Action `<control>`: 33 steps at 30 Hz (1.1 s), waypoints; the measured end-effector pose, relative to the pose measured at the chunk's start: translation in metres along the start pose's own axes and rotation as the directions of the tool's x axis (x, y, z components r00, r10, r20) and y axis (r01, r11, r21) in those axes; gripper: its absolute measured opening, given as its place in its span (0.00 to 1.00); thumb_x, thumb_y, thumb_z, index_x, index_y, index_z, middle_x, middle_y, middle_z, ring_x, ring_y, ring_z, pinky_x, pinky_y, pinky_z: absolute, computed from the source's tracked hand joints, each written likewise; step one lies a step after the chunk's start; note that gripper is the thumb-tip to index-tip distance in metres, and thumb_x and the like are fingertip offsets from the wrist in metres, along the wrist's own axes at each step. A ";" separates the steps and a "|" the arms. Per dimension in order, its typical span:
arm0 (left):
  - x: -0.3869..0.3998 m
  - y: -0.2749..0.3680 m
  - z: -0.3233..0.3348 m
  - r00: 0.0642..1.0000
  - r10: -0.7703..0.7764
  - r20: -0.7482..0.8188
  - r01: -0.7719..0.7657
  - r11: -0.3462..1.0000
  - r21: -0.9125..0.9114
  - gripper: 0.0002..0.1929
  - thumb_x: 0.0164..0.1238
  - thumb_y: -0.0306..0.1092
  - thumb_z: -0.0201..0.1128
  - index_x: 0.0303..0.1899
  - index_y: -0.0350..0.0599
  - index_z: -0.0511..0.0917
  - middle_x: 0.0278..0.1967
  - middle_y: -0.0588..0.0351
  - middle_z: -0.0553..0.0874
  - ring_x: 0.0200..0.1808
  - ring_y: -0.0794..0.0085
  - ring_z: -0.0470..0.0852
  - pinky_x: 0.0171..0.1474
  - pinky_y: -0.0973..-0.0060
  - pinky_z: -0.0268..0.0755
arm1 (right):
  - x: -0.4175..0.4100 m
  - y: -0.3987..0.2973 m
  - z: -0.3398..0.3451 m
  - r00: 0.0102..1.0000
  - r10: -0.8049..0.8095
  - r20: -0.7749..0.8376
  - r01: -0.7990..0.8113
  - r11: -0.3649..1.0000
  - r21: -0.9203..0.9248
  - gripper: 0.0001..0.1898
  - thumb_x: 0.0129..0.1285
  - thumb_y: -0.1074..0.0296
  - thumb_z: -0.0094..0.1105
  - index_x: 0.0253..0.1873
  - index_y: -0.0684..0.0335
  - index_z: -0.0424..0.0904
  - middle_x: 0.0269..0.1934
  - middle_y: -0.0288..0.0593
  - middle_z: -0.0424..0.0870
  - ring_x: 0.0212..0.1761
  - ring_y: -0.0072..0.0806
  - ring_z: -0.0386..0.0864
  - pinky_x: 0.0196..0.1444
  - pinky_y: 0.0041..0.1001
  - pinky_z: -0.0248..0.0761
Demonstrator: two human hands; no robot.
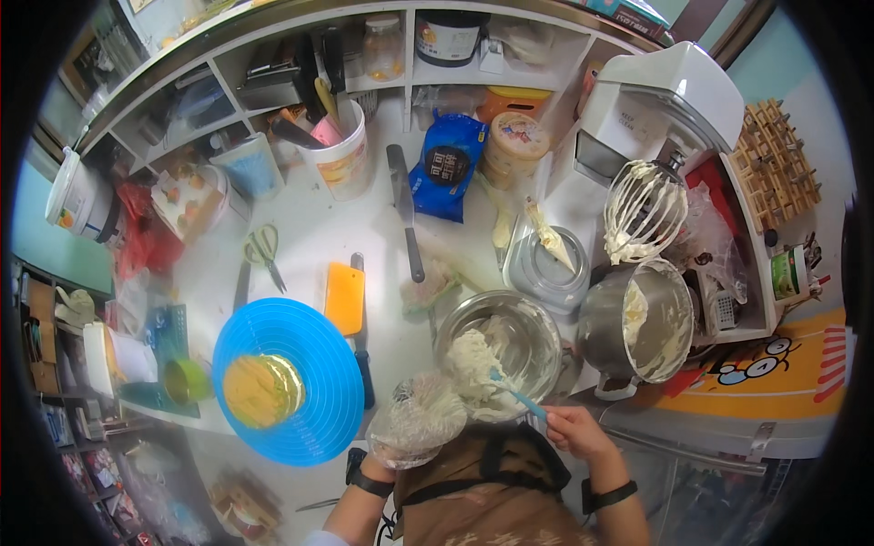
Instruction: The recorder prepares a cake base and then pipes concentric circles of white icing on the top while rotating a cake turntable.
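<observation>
My right hand point(572, 430) is closed around the handle of a light-blue spatula point(522, 401), its blade loaded with a lump of pale cream point(473, 358) above a metal mixing bowl point(552, 334). To the left of that bowl, my left hand point(388, 456) holds a clear plastic piping bag point(416, 423), folded open; the plastic partly hides the fingers. The cream lump is close to the bag's upper right edge. A blue turntable mat point(321, 355) at the left carries a round cake layer point(249, 392) on a gold board.
A steel mixer bowl point(659, 321) smeared with cream stands at right, below a cream-coated whisk point(645, 211). Behind are a kitchen scale point(515, 273) bearing a small filled piping bag point(550, 239), a palette knife point(403, 198), an orange scraper point(345, 298) and scissors point(263, 249).
</observation>
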State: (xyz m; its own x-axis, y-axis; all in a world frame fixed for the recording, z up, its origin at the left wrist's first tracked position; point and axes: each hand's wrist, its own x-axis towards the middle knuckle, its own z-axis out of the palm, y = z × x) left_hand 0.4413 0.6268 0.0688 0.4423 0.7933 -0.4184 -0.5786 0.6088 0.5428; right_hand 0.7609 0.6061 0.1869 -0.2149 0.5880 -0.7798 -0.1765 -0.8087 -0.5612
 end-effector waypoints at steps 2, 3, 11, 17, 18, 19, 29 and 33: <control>-0.008 0.034 0.046 0.997 0.016 -0.078 -0.007 0.992 0.127 0.23 0.68 0.38 0.57 0.63 0.45 0.67 0.59 0.55 0.76 0.59 0.65 0.75 0.67 0.67 0.62 | -0.012 0.005 -0.004 0.995 -0.093 -0.035 0.092 0.996 -0.020 0.17 0.71 0.65 0.53 0.60 0.66 0.75 0.22 0.29 0.68 0.21 0.13 0.62 0.20 0.15 0.55; -0.012 0.054 0.070 0.986 0.040 -0.160 0.000 0.969 0.247 0.25 0.60 0.39 0.66 0.60 0.47 0.73 0.55 0.56 0.81 0.56 0.63 0.77 0.64 0.65 0.64 | -0.019 0.004 0.000 0.994 -0.103 -0.034 0.102 0.995 -0.019 0.17 0.71 0.65 0.53 0.60 0.66 0.75 0.22 0.29 0.68 0.21 0.13 0.62 0.20 0.15 0.55; -0.009 0.106 0.133 0.812 0.308 0.495 -0.515 -0.019 0.857 0.19 0.59 0.40 0.68 0.51 0.47 0.79 0.47 0.57 0.84 0.54 0.62 0.78 0.63 0.62 0.62 | -0.076 -0.014 0.047 0.653 -0.735 0.180 0.346 0.078 -0.935 0.16 0.60 0.70 0.62 0.54 0.56 0.82 0.26 0.34 0.73 0.24 0.23 0.70 0.26 0.23 0.65; -0.011 0.105 0.137 0.867 0.289 0.406 -0.429 0.020 0.903 0.35 0.53 0.46 0.74 0.59 0.38 0.69 0.52 0.51 0.79 0.55 0.59 0.77 0.63 0.68 0.64 | -0.123 -0.072 0.081 0.722 -0.626 0.295 0.216 -0.201 -0.956 0.21 0.52 0.69 0.66 0.54 0.45 0.82 0.22 0.34 0.70 0.20 0.31 0.72 0.20 0.29 0.65; -0.015 0.106 0.134 0.843 0.327 0.427 -0.439 -0.042 0.898 0.31 0.58 0.40 0.69 0.61 0.38 0.68 0.55 0.49 0.78 0.57 0.59 0.76 0.63 0.65 0.65 | -0.131 -0.081 0.086 0.759 -0.573 0.309 0.207 -0.238 -0.949 0.22 0.52 0.68 0.67 0.54 0.44 0.81 0.22 0.34 0.69 0.18 0.30 0.71 0.19 0.30 0.64; -0.017 0.106 0.132 0.814 0.362 0.453 -0.448 -0.105 0.888 0.27 0.64 0.34 0.65 0.62 0.39 0.66 0.57 0.46 0.76 0.58 0.60 0.75 0.63 0.62 0.65 | -0.140 -0.089 0.090 0.760 -0.573 0.307 0.204 -0.239 -0.949 0.22 0.52 0.68 0.67 0.54 0.44 0.81 0.22 0.34 0.69 0.18 0.30 0.71 0.19 0.30 0.64; -0.025 0.111 0.100 0.940 0.112 0.324 -0.341 0.382 0.859 0.31 0.63 0.40 0.65 0.65 0.43 0.63 0.57 0.54 0.77 0.59 0.68 0.76 0.66 0.68 0.65 | -0.170 -0.099 0.068 0.823 -0.547 0.152 0.400 0.369 -0.839 0.16 0.58 0.69 0.64 0.51 0.64 0.83 0.22 0.41 0.79 0.20 0.23 0.73 0.22 0.21 0.61; -0.028 0.106 0.101 0.917 0.003 0.399 -0.328 0.574 0.750 0.41 0.51 0.39 0.76 0.65 0.41 0.62 0.58 0.55 0.76 0.59 0.70 0.75 0.65 0.71 0.66 | -0.127 -0.080 0.054 0.980 -0.189 0.054 0.187 0.807 -0.561 0.14 0.67 0.67 0.59 0.55 0.64 0.81 0.27 0.31 0.79 0.27 0.12 0.69 0.27 0.21 0.64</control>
State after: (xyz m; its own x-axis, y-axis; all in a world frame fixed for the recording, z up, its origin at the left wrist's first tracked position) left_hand 0.4367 0.6694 0.2121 0.6773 0.7299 -0.0921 0.0368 0.0913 0.9951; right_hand 0.7507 0.5968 0.3457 -0.2294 0.7304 -0.6434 0.3561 -0.5522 -0.7538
